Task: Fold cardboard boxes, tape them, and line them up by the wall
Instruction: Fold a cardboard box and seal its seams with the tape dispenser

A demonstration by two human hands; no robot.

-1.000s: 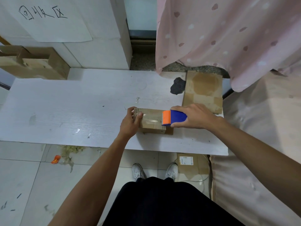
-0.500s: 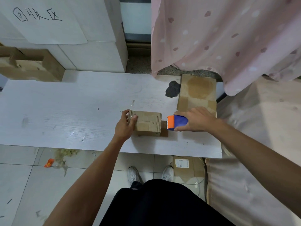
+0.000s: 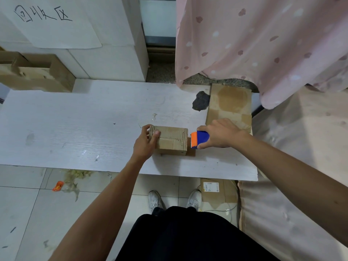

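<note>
Small brown cardboard box (image 3: 170,140) sits near the front edge of the white wood-grain worktop (image 3: 75,129), long axis and flap seam running left–right. Left hand (image 3: 145,146): grip clasps the box's left end. Right hand (image 3: 220,133): grip holds the blue-and-orange tape dispenser (image 3: 199,139), its blade just beside the right end.

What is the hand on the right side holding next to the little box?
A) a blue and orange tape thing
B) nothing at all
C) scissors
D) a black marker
A: the right hand grips a blue tape dispenser with an orange front. It sits just off the right end of the small cardboard box, whose other end the left hand holds on the white table.
</note>
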